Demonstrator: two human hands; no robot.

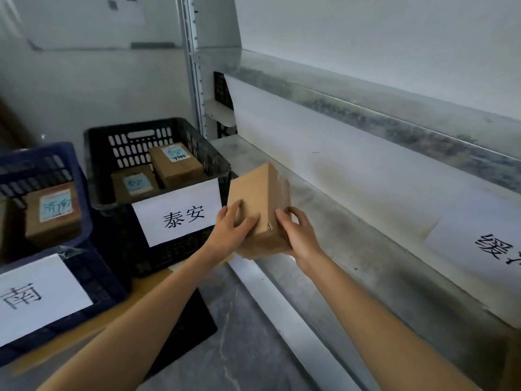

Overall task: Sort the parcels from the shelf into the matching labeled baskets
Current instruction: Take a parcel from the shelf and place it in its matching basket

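Note:
A brown cardboard parcel (260, 198) is held in the air just off the front edge of the metal shelf (366, 244). My left hand (232, 230) grips its left face and my right hand (296, 235) grips its right side and underside. No label shows on the faces turned to me. Left of the parcel stands a black basket (112, 131) with a white sign reading 泰安 (180, 213); two labelled parcels (174, 165) lie inside it. A blue basket (81, 193) at far left holds another labelled parcel (53, 213).
The blue basket carries a white sign ending in 南 (36, 297). A white paper sign with partly cut-off characters (485, 241) lies on the shelf at right. An upper shelf rail (366, 114) overhangs the shelf. Grey floor (248, 348) shows below my arms.

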